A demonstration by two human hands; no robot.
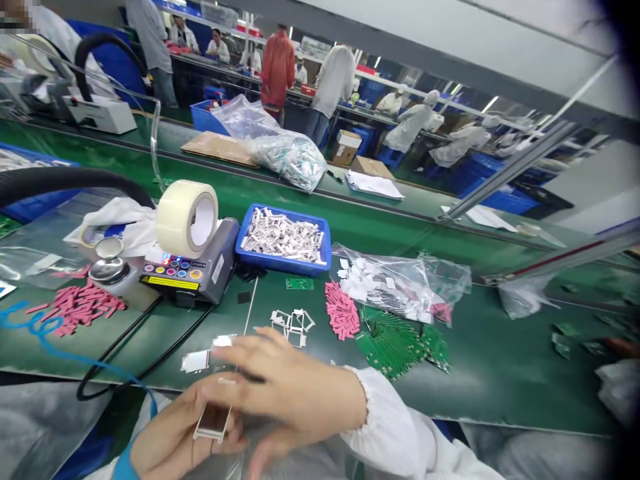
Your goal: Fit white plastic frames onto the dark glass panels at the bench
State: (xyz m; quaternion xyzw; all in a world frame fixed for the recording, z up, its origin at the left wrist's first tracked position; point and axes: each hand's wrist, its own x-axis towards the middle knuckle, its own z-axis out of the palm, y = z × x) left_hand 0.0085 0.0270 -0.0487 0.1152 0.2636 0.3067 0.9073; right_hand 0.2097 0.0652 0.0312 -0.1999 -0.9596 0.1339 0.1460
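Along the green workbench [480,380], the left hand [173,433] was curled at the near edge, holding a thin white rectangular frame [213,424] in its fingers, and the right hand [290,380] lay open just above it (any contact was hidden). Loose white frames [293,328] lay just beyond, toward the far side.
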